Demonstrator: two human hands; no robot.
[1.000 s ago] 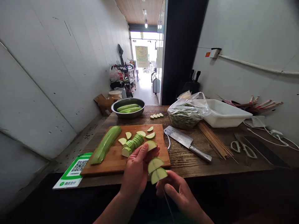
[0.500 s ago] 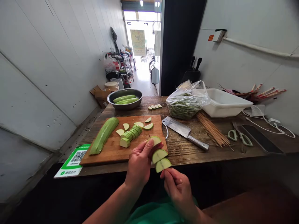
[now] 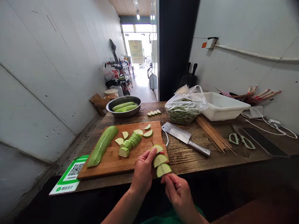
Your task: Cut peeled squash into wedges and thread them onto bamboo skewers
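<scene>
My left hand [image 3: 143, 169] pinches the top zucchini slice [image 3: 157, 149] of three half-round pieces threaded on a thin wooden skewer [image 3: 152, 142], whose tip pokes out above. Below it hang a middle slice [image 3: 160, 160] and a lower slice [image 3: 163, 170], apart from each other. My right hand [image 3: 178, 191] is closed around the skewer's lower end, just under the lowest slice; its fingers hide that end. Left of my hands, a row of cut zucchini slices [image 3: 133, 140] leans together on the wooden cutting board [image 3: 107, 169], with several loose half slices around it and a larger zucchini piece [image 3: 102, 146].
A cleaver [image 3: 187, 138] lies right of the board, near a bundle of skewers [image 3: 213, 134] and scissors [image 3: 241, 138]. Behind are a metal bowl [image 3: 112, 112] of zucchini, a skewered row of slices [image 3: 154, 113], a bag of green vegetables [image 3: 184, 110] and a white tub [image 3: 224, 115].
The camera view has tilted up, so the table appears lower. Both hands still hold the skewer and slices; my left hand sits slightly nearer the right one.
</scene>
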